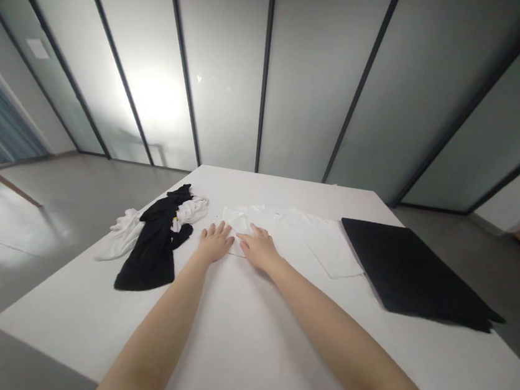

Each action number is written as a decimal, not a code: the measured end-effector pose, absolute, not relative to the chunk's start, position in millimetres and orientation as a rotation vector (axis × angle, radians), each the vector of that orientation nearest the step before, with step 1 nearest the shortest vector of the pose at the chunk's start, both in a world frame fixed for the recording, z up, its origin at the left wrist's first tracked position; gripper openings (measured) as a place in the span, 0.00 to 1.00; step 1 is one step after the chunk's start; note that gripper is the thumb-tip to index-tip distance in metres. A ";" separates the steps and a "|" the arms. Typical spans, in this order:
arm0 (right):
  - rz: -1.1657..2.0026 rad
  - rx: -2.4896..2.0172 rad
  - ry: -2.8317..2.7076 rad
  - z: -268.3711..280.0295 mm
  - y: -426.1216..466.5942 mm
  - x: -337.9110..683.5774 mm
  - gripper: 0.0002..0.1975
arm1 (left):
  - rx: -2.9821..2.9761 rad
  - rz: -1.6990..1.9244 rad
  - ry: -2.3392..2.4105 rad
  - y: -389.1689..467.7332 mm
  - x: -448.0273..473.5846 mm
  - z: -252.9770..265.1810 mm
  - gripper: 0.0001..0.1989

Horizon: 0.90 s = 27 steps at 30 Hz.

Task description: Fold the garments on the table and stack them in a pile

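Observation:
My left hand (214, 242) lies palm down with its fingers spread, at the left edge of a thin, whitish, slightly shiny sheet (294, 227). Beside it my right hand (258, 248) rests on the same sheet, fingers stretched out toward the left hand. Nothing shows gripped in either hand. The sheet is creased along its far side and almost blends with the white table (245, 325); I cannot tell whether it is a plastic bag or cloth. Part of it is hidden under my hands.
Left of my hands lies a crumpled black garment (153, 251), with white cloth (126, 233) on one side and more white cloth (192, 209) on the other. A stack of flat black sheets (415, 272) lies at the right. Frosted glass panels (311, 75) stand behind the table.

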State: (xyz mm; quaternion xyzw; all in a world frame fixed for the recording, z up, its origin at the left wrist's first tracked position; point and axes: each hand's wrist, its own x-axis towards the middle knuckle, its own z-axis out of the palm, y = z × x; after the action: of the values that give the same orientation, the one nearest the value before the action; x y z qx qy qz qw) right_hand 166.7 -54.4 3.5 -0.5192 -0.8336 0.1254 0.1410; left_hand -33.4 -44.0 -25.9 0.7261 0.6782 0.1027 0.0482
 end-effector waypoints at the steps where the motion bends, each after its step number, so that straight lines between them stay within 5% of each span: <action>1: 0.333 -1.557 -2.427 4.8 -50.2 159.4 0.22 | 2.213 0.276 2.063 -43.7 -33.9 -27.1 0.28; 10: 0.289 -1.805 -2.261 4.1 -11.5 154.6 0.23 | 2.121 0.415 2.143 -41.6 -34.4 -21.6 0.24; 15: 0.258 -1.972 -2.054 -2.4 -4.2 172.2 0.34 | 2.146 0.455 2.154 -42.9 -34.5 -19.4 0.20; 22: 0.233 -1.626 -2.313 0.5 -20.2 162.3 0.27 | 2.139 0.560 2.198 -39.5 -28.1 -18.4 0.24; 27: 0.311 -1.556 -2.526 -13.5 -35.0 160.1 0.35 | 2.251 0.496 2.019 -43.6 -18.3 -23.0 0.24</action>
State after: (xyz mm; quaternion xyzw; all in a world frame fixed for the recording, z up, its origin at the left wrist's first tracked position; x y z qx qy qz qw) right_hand 160.1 -35.0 -13.5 -0.5200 -0.8441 0.1040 0.0790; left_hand -18.3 -43.6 -23.0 0.7341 0.6583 0.1619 0.0386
